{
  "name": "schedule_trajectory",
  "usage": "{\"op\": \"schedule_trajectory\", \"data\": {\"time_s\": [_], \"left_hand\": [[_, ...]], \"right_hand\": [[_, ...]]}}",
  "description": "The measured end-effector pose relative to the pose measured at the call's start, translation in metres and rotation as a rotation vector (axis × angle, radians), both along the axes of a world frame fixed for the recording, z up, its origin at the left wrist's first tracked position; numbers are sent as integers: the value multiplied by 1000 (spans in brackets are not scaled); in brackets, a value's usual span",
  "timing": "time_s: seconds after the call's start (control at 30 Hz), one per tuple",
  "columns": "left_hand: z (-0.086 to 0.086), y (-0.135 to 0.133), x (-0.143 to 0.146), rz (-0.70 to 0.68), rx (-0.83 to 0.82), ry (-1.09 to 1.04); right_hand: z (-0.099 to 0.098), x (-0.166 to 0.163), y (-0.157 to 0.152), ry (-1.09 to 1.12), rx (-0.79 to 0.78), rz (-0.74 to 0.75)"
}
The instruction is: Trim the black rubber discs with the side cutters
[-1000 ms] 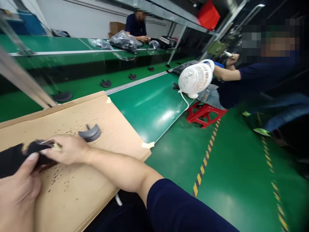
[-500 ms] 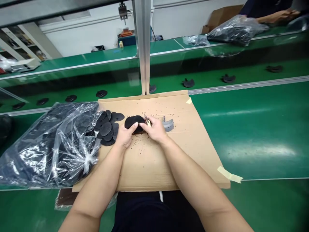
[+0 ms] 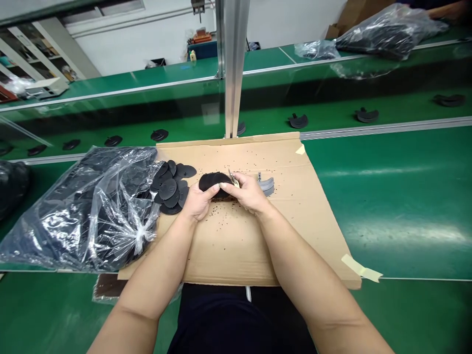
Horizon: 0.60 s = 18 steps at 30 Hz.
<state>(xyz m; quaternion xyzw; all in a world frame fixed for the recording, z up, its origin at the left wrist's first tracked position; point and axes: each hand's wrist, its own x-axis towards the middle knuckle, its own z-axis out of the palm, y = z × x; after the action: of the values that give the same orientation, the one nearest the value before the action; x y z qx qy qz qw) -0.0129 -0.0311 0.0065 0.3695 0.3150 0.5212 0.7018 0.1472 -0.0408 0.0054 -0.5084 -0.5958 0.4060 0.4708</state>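
Observation:
A dark, rounded flat piece [image 3: 213,182], black and roughly oval, is held between my two hands above a cardboard sheet [image 3: 236,255]. My left hand [image 3: 199,200] grips its left side, thumb on the near edge. With thumb and fingers closed, my right hand [image 3: 250,192] grips its right side. A small metal-tipped tool [image 3: 233,179] is tucked into that same hand; its kind is hard to make out. Just right of it lies a grey curved part [image 3: 266,186] on the cardboard. Black oval pieces [image 3: 168,189] are heaped to the left, and black crumbs are scattered around.
A large clear plastic bag [image 3: 84,216] of black pieces lies at the left. Behind the cardboard, a green conveyor [image 3: 265,115] carries spaced black parts. A metal post [image 3: 234,69] rises at the centre. Another bag [image 3: 391,32] and a person's arm are at the back right.
The camera view has shifted, so the scene sits slightly further right and higher. Both hands keep their hold on the black oval piece, with little visible motion over the cardboard.

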Motion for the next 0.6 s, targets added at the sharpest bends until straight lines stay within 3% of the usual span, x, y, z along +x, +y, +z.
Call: {"op": "schedule_trajectory", "data": {"time_s": [0.3,0.47,0.6], "left_hand": [[2,4,-3,-65,-77,-27],[3,11,-11,-143,-333,-106],[4,12,-13,-172,-416,-143]], "right_hand": [[-1,-12,-5,-26,77,-148],[8,-20,-14,28,263,-9],[7,-20,-15,-96,400,-5]]}}
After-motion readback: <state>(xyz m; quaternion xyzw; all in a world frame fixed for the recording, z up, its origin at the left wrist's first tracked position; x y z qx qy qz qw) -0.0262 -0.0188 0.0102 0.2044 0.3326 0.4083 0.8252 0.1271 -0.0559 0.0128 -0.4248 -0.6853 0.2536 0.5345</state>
